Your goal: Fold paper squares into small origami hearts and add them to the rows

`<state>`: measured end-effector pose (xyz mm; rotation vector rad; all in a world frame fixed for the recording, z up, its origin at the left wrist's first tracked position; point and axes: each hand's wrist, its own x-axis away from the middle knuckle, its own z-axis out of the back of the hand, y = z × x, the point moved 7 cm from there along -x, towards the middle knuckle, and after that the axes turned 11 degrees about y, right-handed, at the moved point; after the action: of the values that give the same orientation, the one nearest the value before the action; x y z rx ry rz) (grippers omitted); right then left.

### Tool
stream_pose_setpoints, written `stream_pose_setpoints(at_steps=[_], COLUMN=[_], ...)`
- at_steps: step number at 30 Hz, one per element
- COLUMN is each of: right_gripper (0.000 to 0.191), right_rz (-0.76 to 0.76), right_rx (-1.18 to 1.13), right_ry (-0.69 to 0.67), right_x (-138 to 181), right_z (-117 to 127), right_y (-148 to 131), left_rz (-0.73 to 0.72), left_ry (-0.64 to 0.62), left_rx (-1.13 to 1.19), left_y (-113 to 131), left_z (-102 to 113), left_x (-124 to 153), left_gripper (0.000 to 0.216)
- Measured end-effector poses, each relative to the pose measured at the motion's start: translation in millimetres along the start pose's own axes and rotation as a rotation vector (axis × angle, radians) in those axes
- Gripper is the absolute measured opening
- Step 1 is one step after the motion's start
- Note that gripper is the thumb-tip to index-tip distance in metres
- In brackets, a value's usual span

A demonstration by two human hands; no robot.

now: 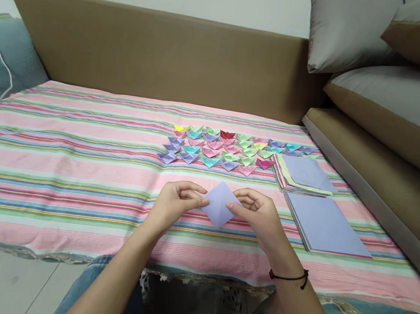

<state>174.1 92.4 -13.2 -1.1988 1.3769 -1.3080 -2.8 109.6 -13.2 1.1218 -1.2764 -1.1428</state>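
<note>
Lilac paper partly behind both hands

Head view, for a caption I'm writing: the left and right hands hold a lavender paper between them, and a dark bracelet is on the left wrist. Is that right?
Not quite: the head view shows the dark bracelet on the right wrist, not the left. The left hand and right hand do hold the lavender paper.
</note>
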Motion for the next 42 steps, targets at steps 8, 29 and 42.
stream_pose_setpoints(at_steps=[8, 29, 42], right_gripper=[0.022, 0.015, 0.017], right_rz=[-0.006, 0.108, 0.128], right_rx=[0.052, 0.116, 0.117], right_ry=[-0.147, -0.034, -0.041], right_x=[6, 9, 7], right_z=[-17, -18, -14], right_y=[7, 2, 1], left_rz=[-0.080, -0.108, -0.085], left_ry=[-0.073, 0.024, 0.021], left_rx=[0.061, 0.006, 0.019], left_y=[5, 5, 4], left_z=[-23, -22, -18], left_x=[7, 9, 7], left_gripper=[0.022, 0.019, 0.021])
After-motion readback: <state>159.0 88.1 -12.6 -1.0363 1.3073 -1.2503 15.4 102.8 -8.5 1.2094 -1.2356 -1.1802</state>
